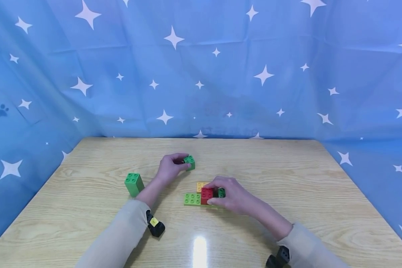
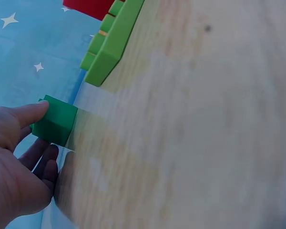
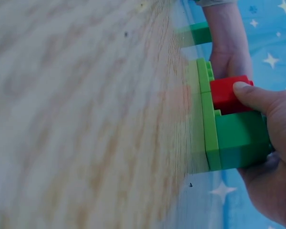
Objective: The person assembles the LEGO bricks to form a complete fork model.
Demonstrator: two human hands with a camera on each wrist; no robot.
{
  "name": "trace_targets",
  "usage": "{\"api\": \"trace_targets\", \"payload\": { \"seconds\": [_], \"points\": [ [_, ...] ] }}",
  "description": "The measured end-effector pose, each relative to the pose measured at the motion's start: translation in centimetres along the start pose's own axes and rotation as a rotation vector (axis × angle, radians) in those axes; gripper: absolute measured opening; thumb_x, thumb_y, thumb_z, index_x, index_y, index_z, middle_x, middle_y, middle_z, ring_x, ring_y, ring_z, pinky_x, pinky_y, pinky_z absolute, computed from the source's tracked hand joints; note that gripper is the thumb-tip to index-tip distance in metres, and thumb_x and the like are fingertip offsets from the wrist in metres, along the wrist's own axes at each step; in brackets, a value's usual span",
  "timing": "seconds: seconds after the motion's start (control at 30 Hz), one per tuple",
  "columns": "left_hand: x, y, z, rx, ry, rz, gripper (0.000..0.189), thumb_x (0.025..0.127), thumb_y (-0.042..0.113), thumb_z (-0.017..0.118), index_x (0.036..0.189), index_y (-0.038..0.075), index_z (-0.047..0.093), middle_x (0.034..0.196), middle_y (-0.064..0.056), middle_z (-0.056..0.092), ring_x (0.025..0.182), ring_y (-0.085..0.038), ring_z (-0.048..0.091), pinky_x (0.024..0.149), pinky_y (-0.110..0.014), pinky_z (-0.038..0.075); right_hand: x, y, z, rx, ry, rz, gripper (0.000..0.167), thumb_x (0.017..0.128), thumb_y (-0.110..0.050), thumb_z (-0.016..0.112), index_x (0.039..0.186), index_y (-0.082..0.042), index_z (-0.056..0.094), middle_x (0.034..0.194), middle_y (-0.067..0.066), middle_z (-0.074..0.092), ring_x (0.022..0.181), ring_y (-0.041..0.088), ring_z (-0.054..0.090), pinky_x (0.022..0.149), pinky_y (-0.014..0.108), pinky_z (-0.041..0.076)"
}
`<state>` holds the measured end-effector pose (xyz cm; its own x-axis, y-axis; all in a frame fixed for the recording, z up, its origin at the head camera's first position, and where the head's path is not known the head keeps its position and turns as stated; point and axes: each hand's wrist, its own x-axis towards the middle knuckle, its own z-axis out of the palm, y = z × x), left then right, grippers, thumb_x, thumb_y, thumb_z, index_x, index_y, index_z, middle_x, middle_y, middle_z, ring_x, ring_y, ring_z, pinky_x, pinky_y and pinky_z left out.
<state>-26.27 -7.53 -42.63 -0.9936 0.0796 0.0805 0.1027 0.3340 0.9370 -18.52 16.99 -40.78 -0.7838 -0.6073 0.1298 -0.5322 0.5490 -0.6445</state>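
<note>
A curtained-off filming booth is suggested: a wood-grain bench [image 1: 304,182] is enclosed by blue star-printed fabric [image 1: 217,67] behind and at both sides, and wrist cameras [image 1: 156,227] are worn.

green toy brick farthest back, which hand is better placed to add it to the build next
Likely the left hand: it pinches that green toy brick, while the right hand grips the red brick on the light-green base.

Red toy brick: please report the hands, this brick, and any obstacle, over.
Left hand pinches green four-stud toy brick. Right hand pinches red four-stud toy brick, on lime-green base. Possible obstacle: neighbouring green brick, close alongside.
</note>
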Motion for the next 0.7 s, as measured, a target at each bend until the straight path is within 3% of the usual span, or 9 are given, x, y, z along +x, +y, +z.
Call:
{"api": "trace_targets", "payload": {
  "seconds": [0.47, 0.7],
  "points": [
    [-1.2, 0.5, -0.6, 0.016, -0.032, -0.049, 0.040, 0.087, 0.003, 0.080, 0.126, 0.004, 0.072, 0.113, -0.011, 0.072, 0.106, -0.026, 0.066, 0.091, -0.038, 0.054, 0.1, 0.0, 0.2, 0.026, -0.005, 0.001, 0.037, 0.089, -0.015, 0.082, 0.123, -0.006, 0.072, 0.109, -0.002, 0.069, 0.100, 0.015, 0.063, 0.085, 0.032, 0.054],
    [-2.9, 1.1, -1.4, 0.000, -0.110, -0.066, 0.039, 0.089, 0.006, 0.079, 0.127, 0.008, 0.072, 0.111, -0.006, 0.070, 0.099, -0.022, 0.064, 0.084, -0.037, 0.055, -0.1, 0.0, -0.1, 0.041, -0.003, 0.020, 0.036, 0.089, -0.015, 0.082, 0.123, -0.007, 0.073, 0.108, -0.003, 0.068, 0.098, 0.015, 0.061, 0.084, 0.030, 0.054]
  ]
}}
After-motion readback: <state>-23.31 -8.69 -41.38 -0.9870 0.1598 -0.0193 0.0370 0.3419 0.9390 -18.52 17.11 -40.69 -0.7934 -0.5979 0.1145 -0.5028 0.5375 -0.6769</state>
